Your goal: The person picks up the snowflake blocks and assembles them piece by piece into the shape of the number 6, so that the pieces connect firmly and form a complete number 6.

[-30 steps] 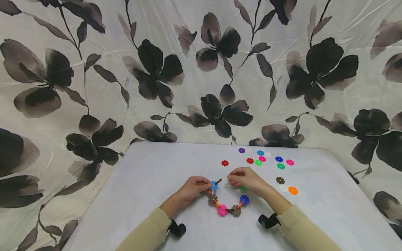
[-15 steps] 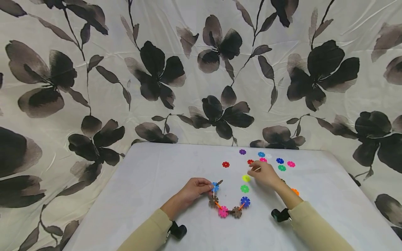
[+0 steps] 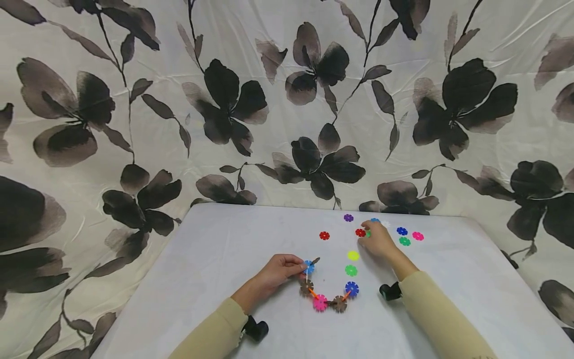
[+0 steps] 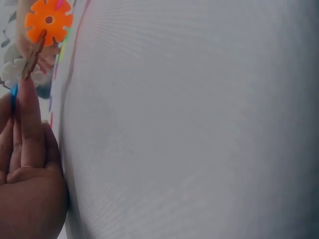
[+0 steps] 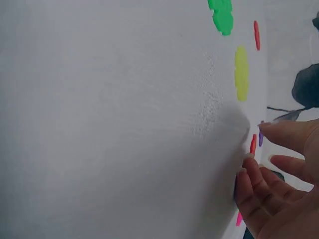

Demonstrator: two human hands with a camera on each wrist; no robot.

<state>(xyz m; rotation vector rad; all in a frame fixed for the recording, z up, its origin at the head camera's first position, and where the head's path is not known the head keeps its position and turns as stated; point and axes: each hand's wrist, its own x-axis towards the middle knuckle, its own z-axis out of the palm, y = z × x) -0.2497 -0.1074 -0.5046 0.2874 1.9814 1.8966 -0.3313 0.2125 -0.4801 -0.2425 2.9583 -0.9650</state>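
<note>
My left hand (image 3: 281, 269) pinches a light blue flower-shaped disc (image 3: 310, 267) at one end of a U-shaped chain of slotted interlocking discs. A brown disc (image 3: 316, 261) juts edge-on from it. Along the chain come a white disc (image 4: 12, 73), a brown disc (image 3: 307, 288), an orange disc (image 4: 49, 20), a pink disc (image 3: 320, 303), another brown disc (image 3: 340, 304) and a dark blue disc (image 3: 352, 288). My right hand (image 3: 378, 241) reaches over loose discs at the back, thumb and fingers apart, beside a red disc (image 3: 360, 233) and a partly hidden green one (image 3: 368, 233).
Loose yellow (image 3: 353, 256) and green (image 3: 351, 270) discs lie near the chain's right end. Further back are a red disc (image 3: 324, 236), a purple disc (image 3: 348, 218), a blue disc (image 3: 401, 231) and a pink disc (image 3: 418, 236). Floral cloth (image 3: 269, 189) hangs behind the table.
My right hand has moved from above the chain's gap, right and back to the loose discs. A thin pale piece seen at its fingers half a second ago no longer shows. My left hand holds still.
</note>
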